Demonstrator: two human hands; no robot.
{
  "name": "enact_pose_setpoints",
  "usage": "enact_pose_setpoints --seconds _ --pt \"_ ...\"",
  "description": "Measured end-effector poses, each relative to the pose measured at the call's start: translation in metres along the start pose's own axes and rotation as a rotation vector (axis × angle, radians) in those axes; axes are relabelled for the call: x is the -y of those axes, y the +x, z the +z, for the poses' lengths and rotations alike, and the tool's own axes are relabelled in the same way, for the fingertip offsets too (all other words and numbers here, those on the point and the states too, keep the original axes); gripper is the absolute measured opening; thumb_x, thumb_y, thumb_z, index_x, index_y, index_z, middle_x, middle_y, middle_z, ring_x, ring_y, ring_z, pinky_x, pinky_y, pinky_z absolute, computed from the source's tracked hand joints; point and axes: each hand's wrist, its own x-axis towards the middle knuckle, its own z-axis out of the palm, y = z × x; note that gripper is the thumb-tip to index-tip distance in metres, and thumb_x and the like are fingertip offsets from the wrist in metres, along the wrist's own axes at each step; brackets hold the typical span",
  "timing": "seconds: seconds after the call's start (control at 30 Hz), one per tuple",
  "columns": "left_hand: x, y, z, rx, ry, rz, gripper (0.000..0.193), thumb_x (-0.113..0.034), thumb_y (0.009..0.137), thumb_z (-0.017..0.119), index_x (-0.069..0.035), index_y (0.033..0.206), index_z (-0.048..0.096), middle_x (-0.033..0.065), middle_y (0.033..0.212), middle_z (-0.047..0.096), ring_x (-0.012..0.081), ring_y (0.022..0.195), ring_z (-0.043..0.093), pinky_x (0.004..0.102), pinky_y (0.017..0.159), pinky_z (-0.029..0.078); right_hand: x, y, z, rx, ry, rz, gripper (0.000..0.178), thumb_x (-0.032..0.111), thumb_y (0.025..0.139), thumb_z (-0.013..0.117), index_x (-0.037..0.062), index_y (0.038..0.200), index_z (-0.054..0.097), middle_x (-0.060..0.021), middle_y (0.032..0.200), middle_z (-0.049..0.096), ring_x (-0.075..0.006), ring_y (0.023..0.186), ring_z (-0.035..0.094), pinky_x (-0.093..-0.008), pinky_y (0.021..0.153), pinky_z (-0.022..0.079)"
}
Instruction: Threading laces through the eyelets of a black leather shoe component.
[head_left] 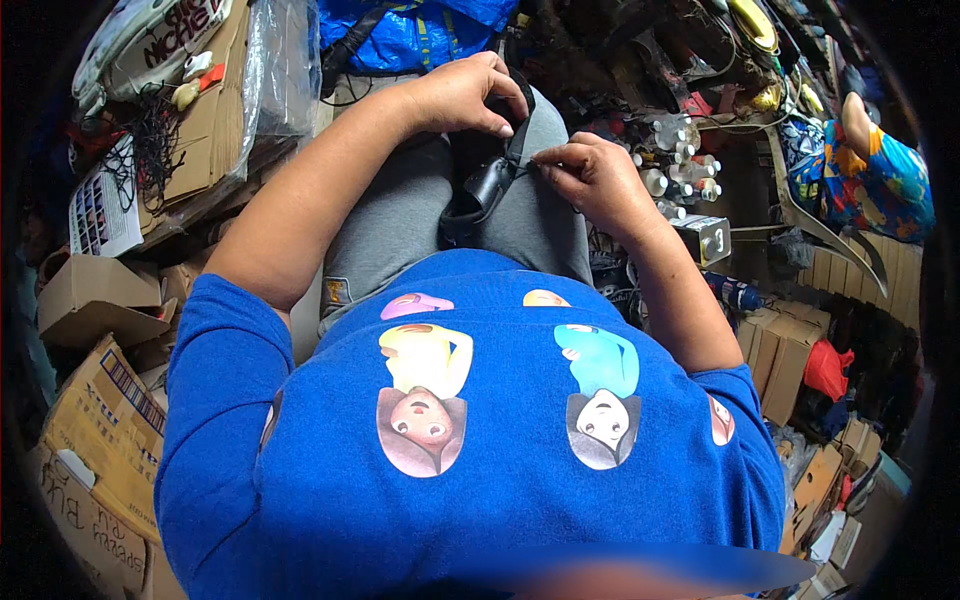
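A black strapped item (486,186), which looks like a sandal, lies across my lap over the grey trousers (390,205). It has a glossy dark piece and a curved band; its far end runs up under my left hand (470,95). The fingers of that hand are curled round this far end, with the thumb bent in toward them. On the near right side, my right hand (598,185) has thumb and forefinger pinched together beside the item's middle. Something thin and dark seems to be at those fingertips, too small to name.
A blue bag (420,38) sits beyond my knees. Several small bottles (685,165) and a metal can (703,240) stand at the right. Cardboard boxes (95,300) are stacked at the left. Someone in bright patterned clothing (860,190) is at the far right.
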Motion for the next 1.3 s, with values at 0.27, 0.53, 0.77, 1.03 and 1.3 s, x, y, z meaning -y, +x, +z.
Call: enact_pose_setpoints --seconds 0.27,0.53,0.77,1.03,1.3 --pt "0.003 -0.001 0.001 0.010 -0.004 -0.026 0.033 -0.015 0.070 0.077 -0.014 0.101 0.070 0.0095 0.110 0.045 0.0246 0.108 0.048 0.0323 0.097 0.040 0.016 0.001 0.003 -0.032 -0.094 0.036 0.020 0.016 0.077 0.063 0.0105 0.094 0.071 -0.0152 0.082 0.063 -0.0315 0.079 0.063 -0.0387 0.074 0.051" --pt "0.009 -0.005 0.000 0.009 0.049 0.084 0.037 -0.016 0.071 0.076 -0.014 0.106 0.068 0.0095 0.113 0.046 0.0239 0.104 0.052 0.0306 0.095 0.041 0.005 -0.001 0.008 -0.040 0.035 0.073 0.023 0.010 0.074 0.066 0.0131 0.096 0.071 -0.0139 0.081 0.063 -0.0307 0.077 0.064 -0.0383 0.072 0.051" --pt "0.008 -0.005 -0.005 0.148 -0.231 -0.010 0.036 -0.014 0.076 0.072 -0.008 0.111 0.065 0.0067 0.100 0.061 0.0180 0.097 0.058 0.0300 0.091 0.045 0.000 -0.006 0.016 -0.076 0.045 0.032 0.024 0.008 0.074 0.067 0.0140 0.097 0.071 -0.0129 0.079 0.062 -0.0298 0.075 0.063 -0.0370 0.068 0.050" --pt "0.009 -0.002 -0.009 0.224 -0.393 -0.032 0.037 -0.007 0.078 0.068 -0.002 0.115 0.062 0.0090 0.108 0.066 0.0152 0.098 0.060 0.0294 0.091 0.046 -0.008 0.007 0.011 -0.067 0.058 -0.019 0.026 0.006 0.071 0.067 0.0159 0.094 0.072 -0.0118 0.076 0.061 -0.0293 0.074 0.063 -0.0363 0.068 0.051" --pt "0.012 -0.001 -0.002 0.190 -0.491 -0.012 0.041 -0.004 0.076 0.068 -0.003 0.117 0.062 0.0085 0.112 0.064 0.0149 0.103 0.058 0.0290 0.096 0.043 -0.010 0.011 0.009 -0.039 0.093 -0.081 0.032 0.000 0.069 0.065 0.0161 0.095 0.072 -0.0122 0.077 0.061 -0.0279 0.072 0.063 -0.0357 0.067 0.052"
